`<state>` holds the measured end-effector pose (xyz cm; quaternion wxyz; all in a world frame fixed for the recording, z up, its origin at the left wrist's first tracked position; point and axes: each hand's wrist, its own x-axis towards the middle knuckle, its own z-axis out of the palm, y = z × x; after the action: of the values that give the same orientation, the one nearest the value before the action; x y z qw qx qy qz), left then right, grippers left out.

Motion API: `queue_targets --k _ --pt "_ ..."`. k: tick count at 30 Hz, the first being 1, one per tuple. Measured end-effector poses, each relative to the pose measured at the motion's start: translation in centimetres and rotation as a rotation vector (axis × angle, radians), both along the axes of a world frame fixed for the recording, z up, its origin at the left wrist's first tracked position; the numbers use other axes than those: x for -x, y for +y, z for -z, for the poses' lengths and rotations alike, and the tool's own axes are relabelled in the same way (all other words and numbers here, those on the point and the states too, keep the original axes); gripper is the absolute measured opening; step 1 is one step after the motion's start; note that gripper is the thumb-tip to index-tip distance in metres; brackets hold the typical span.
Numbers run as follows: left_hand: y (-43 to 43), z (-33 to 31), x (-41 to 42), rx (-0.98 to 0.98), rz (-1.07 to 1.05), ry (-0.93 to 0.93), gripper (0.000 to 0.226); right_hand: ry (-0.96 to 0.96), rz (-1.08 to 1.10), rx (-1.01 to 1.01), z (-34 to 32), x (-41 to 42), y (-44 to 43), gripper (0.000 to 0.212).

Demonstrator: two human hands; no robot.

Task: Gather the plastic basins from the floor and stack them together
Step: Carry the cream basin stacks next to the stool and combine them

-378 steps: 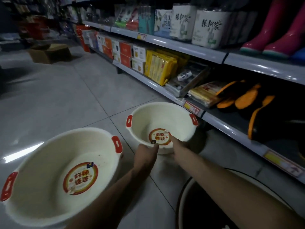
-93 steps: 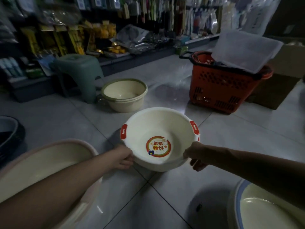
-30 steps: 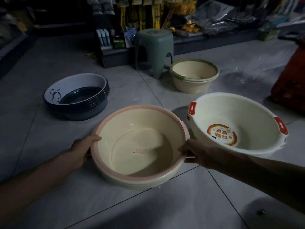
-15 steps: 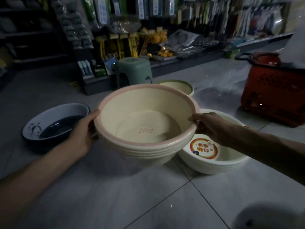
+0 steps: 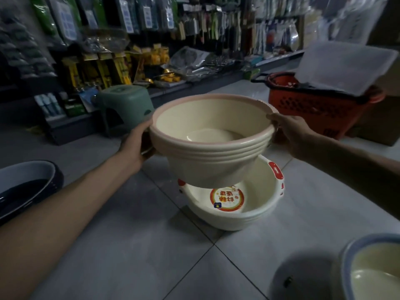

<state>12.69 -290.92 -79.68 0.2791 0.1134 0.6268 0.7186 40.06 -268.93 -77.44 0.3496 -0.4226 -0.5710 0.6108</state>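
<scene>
So, both hands had the pink-rimmed basin (image 5: 213,158) lifted off the floor (image 5: 140,245). The left hand (image 5: 135,146) gripped one side of the rim and the right hand (image 5: 289,132) the other, fingers (image 5: 273,119) curled over the edge. It hung right over the white basin with red handles (image 5: 257,215), which sat on the tiles. A dark basin (image 5: 26,187) sat off left, a blue-rimmed basin (image 5: 372,269) bottom right, and a green stool (image 5: 123,100) and red basket (image 5: 313,109) behind.
</scene>
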Motion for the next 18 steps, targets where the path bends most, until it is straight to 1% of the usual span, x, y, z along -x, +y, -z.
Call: queue_targets --k 2,5,7,10,11,13,15,18 --pt "1.3 0.9 -0.1 0.014 0.001 -0.013 0.028 -0.023 0.016 -0.006 0.9 -0.3 0.7 0.026" --pt "3.2 3.1 -0.2 0.067 0.023 -0.041 0.024 -0.054 0.053 0.035 2.8 -1.1 1.9 0.012" --pt "3.6 4.8 -0.3 0.087 0.032 -0.072 0.028 -0.076 0.077 0.082 4.5 -1.5 2.4 0.011" --pt "3.8 7.2 -0.4 0.101 0.061 -0.120 0.043 -0.107 0.097 0.144 6.9 -2.1 2.9 0.011" --pt "3.8 7.9 -0.5 0.124 0.071 -0.115 0.041 -0.126 0.093 0.150 7.7 -2.2 3.0 0.010" --pt "3.6 9.1 -0.9 0.186 0.088 -0.081 0.030 -0.167 0.083 0.148 9.1 -2.3 3.1 0.016" --pt "3.6 10.0 -1.2 0.241 0.092 -0.035 0.027 -0.197 0.077 0.136 10.1 -2.5 3.3 0.022" --pt "3.7 10.9 -1.4 0.324 0.088 0.048 0.022 -0.240 0.066 0.122 11.4 -2.7 3.5 0.023"
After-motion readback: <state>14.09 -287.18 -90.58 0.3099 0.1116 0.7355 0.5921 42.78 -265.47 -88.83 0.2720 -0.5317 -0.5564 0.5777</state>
